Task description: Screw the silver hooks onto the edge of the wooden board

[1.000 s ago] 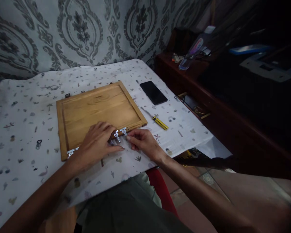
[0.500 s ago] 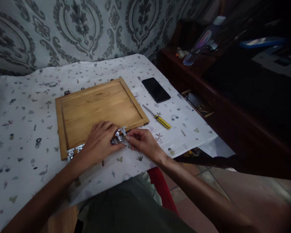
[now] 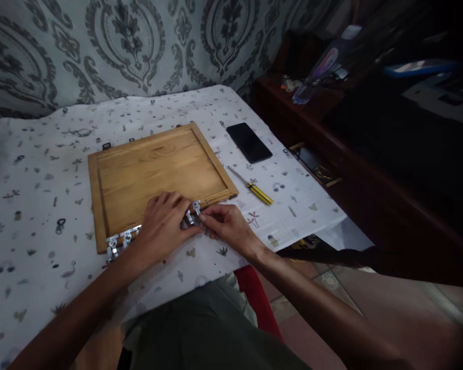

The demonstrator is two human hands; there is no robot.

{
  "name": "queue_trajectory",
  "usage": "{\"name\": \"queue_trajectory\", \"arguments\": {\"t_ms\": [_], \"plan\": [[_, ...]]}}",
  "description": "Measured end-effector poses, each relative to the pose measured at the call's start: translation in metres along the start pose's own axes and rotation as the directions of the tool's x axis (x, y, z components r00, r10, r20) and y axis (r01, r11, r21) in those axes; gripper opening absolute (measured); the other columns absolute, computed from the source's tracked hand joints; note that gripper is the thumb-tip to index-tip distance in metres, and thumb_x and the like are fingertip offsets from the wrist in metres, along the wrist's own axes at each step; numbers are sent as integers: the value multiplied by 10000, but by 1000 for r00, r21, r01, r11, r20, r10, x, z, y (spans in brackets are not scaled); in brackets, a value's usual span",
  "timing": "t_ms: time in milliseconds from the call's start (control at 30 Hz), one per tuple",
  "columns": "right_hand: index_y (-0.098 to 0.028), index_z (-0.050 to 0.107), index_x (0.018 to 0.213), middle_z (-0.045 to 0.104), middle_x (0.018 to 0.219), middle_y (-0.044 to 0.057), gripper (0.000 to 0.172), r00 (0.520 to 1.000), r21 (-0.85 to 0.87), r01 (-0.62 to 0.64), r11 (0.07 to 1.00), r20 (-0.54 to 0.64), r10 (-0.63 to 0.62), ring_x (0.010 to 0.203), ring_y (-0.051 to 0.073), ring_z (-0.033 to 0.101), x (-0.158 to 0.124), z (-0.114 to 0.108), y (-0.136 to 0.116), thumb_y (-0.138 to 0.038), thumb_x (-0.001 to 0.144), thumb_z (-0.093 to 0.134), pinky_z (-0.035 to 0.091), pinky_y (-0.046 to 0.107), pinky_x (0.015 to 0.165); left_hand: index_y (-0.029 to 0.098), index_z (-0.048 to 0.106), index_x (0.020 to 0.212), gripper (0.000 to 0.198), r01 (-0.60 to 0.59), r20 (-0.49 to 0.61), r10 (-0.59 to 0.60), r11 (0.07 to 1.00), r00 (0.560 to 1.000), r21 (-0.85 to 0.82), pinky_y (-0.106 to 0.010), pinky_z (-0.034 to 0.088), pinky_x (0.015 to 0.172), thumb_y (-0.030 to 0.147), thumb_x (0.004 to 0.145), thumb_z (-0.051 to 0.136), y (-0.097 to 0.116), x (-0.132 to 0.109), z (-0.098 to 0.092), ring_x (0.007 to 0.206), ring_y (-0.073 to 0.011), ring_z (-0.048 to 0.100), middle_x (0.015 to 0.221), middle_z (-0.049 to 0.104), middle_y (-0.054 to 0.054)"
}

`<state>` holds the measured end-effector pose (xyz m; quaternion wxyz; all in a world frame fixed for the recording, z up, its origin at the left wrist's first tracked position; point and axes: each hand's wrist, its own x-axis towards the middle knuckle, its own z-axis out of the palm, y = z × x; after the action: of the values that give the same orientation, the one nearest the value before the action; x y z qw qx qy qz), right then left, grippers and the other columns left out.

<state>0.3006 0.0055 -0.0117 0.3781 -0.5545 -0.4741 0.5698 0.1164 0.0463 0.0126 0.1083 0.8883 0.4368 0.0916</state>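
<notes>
The left hand (image 3: 164,221) lies palm down on the near rail of the wooden panel (image 3: 154,169), its fingers loosely curled and their tips against a small metal fitting (image 3: 192,211) on that rail. In this dim light I cannot tell whether the fingers grip the fitting or only press on it. The right hand (image 3: 226,226) rests on the patterned cloth (image 3: 34,205) just beside the left. Its thumb and forefinger are drawn together at the same fitting and seem to pinch it, with the other fingers tucked under.

The fitting sits between the two hands, at the panel's edge nearest the person. Past the left wrist, on the outer side, two more metal fittings (image 3: 119,240) hang off the panel's near corner. Beyond the right hand's knuckles lies a yellow-handled screwdriver (image 3: 254,190), and farther off in the same direction a dark phone (image 3: 249,142) lies flat on the cloth.
</notes>
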Motion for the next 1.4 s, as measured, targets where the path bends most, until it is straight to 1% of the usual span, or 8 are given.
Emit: {"name": "queue_trajectory", "arguments": {"t_ms": [167,400,700,800,933,1067,1267,1400], "plan": [[-192,662,713,593,604,-32,166,997,-36,70,997,-14,-71,501,80,453,1,-1,2,-277,855,653,373,258,506,234,666,1037,379,11,-30,-10,1000,999,23,-453,428,905,538,838,773,3,0,4,1054,-303,569,1076,674,-64],[-186,690,727,672,698,2,178,987,-132,160,978,-3,-161,652,128,557,4,-4,6,-301,853,641,432,281,647,221,683,1034,297,57,-34,-56,998,998,40,-492,450,928,464,878,751,11,0,3,1060,-314,579,1094,681,-77],[-176,701,779,678,706,5,203,981,-167,180,969,-41,-189,638,123,568,-1,-4,8,-324,885,612,440,274,619,195,700,1005,225,60,-59,-55,994,997,88,-530,468,932,367,871,754,18,0,0,1032,-329,600,1059,687,-88],[-175,696,786,646,708,-1,189,956,-241,240,940,-108,-271,654,120,567,-6,-2,10,-278,908,596,441,268,627,189,698,1020,238,50,-82,-44,996,996,73,-542,474,928,367,871,753,18,0,1,1030,-335,607,1057,699,-89],[-163,697,827,623,743,-1,191,895,-357,342,869,-159,-417,666,111,565,-16,1,12,-236,959,579,439,252,619,199,695,1031,236,55,-116,-47,997,992,60,-553,474,939,340,856,765,19,0,3,1020,-332,619,1055,717,-84],[-150,711,936,644,793,10,148,878,-387,378,841,-139,-458,678,112,584,-21,3,14,-237,975,598,457,242,596,211,695,1039,250,63,-122,-55,996,991,64,-562,476,939,312,828,783,21,0,4,1006,-330,625,1042,731,-78],[-158,692,976,652,824,9,93,866,-424,396,815,-123,-485,696,107,612,-24,4,15,-185,981,604,496,227,612,188,696,1062,299,67,-136,-61,997,989,42,-579,468,972,281,802,810,22,-2,4,1001,-327,623,1072,735,-88],[-152,670,1094,668,841,17,130,848,-463,413,784,-120,-517,688,111,630,-27,5,15,-175,990,595,525,226,615,157,692,1113,342,47,-144,-41,998,989,34,-591,465,975,275,813,804,22,-4,5,1015,-339,617,1088,733,-103]]}}
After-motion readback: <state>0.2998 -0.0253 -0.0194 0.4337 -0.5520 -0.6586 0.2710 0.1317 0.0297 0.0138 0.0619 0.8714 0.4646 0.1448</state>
